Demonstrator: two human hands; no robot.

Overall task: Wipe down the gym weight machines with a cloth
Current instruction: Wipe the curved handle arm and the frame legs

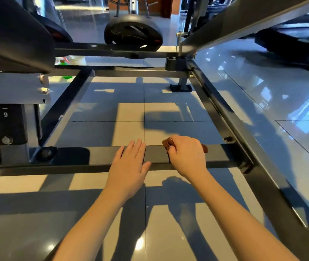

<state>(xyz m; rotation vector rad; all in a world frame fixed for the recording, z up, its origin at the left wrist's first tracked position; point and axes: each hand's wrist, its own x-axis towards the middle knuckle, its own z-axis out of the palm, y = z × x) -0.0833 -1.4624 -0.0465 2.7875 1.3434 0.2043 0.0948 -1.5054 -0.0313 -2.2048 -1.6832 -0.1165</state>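
Well, both hands are down on the low cross bar [97, 157] of the machine's frame. The right hand [186, 155] is curled round a brown cloth [167, 143] and holds it pressed on the top of the bar. The cloth peeks out past the fingers on the hand's left side and again at its right edge (most of it is hidden under the palm). Just left of it, close but apart, the left hand [131, 160] lies flat on the same bar, fingers straight and together, thumb out toward the right hand, holding nothing. Right of the right hand the bar meets a long side rail [223, 113], with a bolt [227, 138] near that joint. Well to the left of the left hand stands a black block [5, 125] marked 9, above the bar's bolted foot. Ahead of both hands, beyond the glossy tiled floor [127, 113], a black plate [133, 32] sits at the far end of the frame.
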